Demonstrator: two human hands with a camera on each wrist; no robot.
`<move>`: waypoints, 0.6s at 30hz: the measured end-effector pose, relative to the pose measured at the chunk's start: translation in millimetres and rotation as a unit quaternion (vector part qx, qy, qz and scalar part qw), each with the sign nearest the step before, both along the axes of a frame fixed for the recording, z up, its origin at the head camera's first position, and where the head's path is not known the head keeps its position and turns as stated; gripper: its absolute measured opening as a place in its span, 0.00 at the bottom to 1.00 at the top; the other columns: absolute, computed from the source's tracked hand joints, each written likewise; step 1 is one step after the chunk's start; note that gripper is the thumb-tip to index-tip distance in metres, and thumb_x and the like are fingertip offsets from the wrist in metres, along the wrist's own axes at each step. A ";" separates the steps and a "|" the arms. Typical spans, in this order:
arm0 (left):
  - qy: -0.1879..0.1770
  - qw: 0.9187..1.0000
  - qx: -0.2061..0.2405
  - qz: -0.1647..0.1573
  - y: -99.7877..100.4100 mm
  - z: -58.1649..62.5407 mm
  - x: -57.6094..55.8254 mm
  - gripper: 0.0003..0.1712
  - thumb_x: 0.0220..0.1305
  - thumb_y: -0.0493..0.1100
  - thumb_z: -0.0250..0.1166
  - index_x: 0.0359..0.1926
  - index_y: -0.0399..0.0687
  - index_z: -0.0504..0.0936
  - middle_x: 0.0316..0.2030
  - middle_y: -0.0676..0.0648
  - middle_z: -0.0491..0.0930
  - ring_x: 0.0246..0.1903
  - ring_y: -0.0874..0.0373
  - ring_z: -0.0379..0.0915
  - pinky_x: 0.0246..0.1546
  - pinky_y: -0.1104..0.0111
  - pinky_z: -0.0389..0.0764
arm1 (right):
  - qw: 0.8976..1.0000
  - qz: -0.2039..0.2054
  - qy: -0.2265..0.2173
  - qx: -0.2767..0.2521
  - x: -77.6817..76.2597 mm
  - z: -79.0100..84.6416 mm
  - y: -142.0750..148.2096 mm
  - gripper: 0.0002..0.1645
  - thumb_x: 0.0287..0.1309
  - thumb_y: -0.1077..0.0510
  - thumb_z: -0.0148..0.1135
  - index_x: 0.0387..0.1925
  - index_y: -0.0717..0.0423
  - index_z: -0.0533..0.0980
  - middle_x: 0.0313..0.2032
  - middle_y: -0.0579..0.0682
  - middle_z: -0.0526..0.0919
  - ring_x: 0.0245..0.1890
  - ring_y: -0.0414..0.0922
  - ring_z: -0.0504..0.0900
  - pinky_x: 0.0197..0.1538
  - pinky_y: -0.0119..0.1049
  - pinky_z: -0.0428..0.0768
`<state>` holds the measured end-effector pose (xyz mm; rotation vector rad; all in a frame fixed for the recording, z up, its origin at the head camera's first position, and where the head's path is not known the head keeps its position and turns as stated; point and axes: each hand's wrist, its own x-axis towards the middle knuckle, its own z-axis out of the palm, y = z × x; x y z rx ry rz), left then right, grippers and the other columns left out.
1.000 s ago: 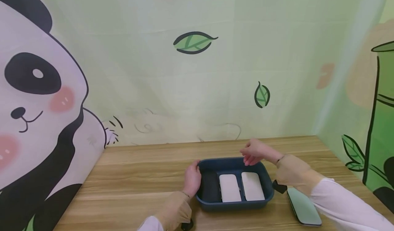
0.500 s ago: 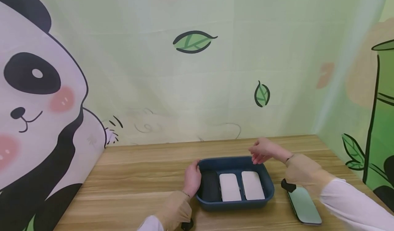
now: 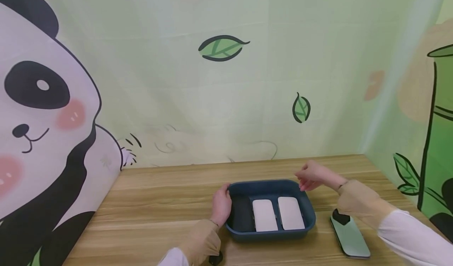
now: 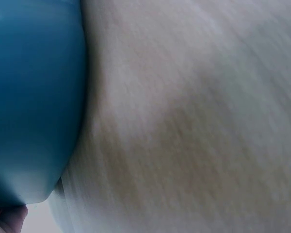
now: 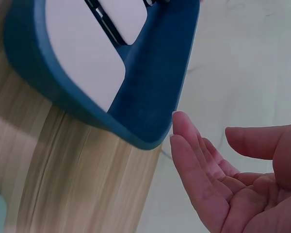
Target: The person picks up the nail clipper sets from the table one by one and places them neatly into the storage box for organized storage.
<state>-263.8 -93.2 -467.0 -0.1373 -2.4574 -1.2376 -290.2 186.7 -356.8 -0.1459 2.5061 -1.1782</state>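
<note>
A dark blue bin (image 3: 270,238) stands on the table in the head view. Inside it lie two white flat, round-cornered slabs, the left one (image 3: 265,215) and the right one (image 3: 291,213), beside a black flat piece (image 3: 242,215). My left hand (image 3: 221,205) grips the bin's left wall near the far corner; in the left wrist view a fingertip (image 4: 14,217) shows at the rim. My right hand (image 3: 316,175) is at the bin's far right corner. Seen from the right wrist, its fingers are extended, thumb apart, holding nothing.
A mint-green flat slab (image 3: 349,236), shaped like a phone, lies on the wooden table (image 3: 159,203) right of the bin, partly under the right wrist camera (image 3: 340,217) in this view. A printed cloth (image 3: 226,112) rises behind the table.
My right hand has moved to the right, from over the bin's far side to its far right corner. The left hand, the bin and the slabs stay in place.
</note>
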 end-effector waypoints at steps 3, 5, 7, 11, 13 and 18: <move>-0.001 1.000 0.004 -0.001 -0.3 -0.7 -0.2 0.14 0.58 0.23 0.51 0.44 0.25 0.75 0.41 0.32 0.76 0.42 0.41 0.73 0.42 0.55 0.73 | 1.000 -0.004 -0.001 -0.003 0.4 -1.4 3.7 0.13 0.63 0.62 0.49 0.31 0.71 0.71 0.21 0.57 0.78 0.23 0.50 0.81 0.29 0.39 0.80; 0.001 1.000 0.005 0.001 -0.5 -1.2 -0.4 0.14 0.58 0.23 0.51 0.44 0.25 0.75 0.41 0.32 0.76 0.42 0.41 0.73 0.42 0.54 0.73 | 1.000 -0.005 0.000 -0.002 0.9 -1.9 6.4 0.13 0.63 0.62 0.48 0.30 0.71 0.70 0.22 0.57 0.78 0.23 0.49 0.81 0.29 0.39 0.80; 0.001 1.000 0.005 0.001 -0.7 -1.9 -0.5 0.14 0.58 0.23 0.51 0.44 0.25 0.75 0.41 0.33 0.77 0.42 0.41 0.73 0.42 0.55 0.73 | 1.000 -0.009 0.001 0.000 1.7 -2.4 9.1 0.13 0.63 0.62 0.49 0.30 0.71 0.71 0.22 0.57 0.78 0.22 0.48 0.81 0.28 0.38 0.80; 0.000 1.000 -0.002 0.003 -0.5 -2.8 0.1 0.14 0.58 0.24 0.51 0.44 0.26 0.76 0.40 0.33 0.77 0.41 0.42 0.74 0.41 0.55 0.74 | 1.000 -0.013 -0.006 0.006 4.3 -5.5 16.7 0.12 0.62 0.62 0.48 0.30 0.70 0.71 0.21 0.56 0.78 0.21 0.46 0.80 0.28 0.37 0.80; -0.003 1.000 -0.004 0.002 -0.2 -2.6 0.7 0.14 0.58 0.24 0.51 0.44 0.26 0.76 0.40 0.33 0.77 0.41 0.42 0.74 0.41 0.55 0.74 | 1.000 -0.017 -0.011 0.007 5.3 -8.1 20.6 0.12 0.62 0.62 0.48 0.30 0.71 0.70 0.21 0.55 0.78 0.21 0.45 0.80 0.28 0.37 0.79; -0.008 1.000 0.004 -0.001 -0.1 -0.6 1.2 0.14 0.59 0.24 0.50 0.45 0.25 0.75 0.42 0.32 0.76 0.43 0.41 0.73 0.42 0.55 0.73 | 0.999 -0.028 -0.015 0.005 7.3 -12.1 26.9 0.13 0.62 0.63 0.48 0.32 0.73 0.70 0.20 0.54 0.78 0.21 0.45 0.80 0.27 0.37 0.79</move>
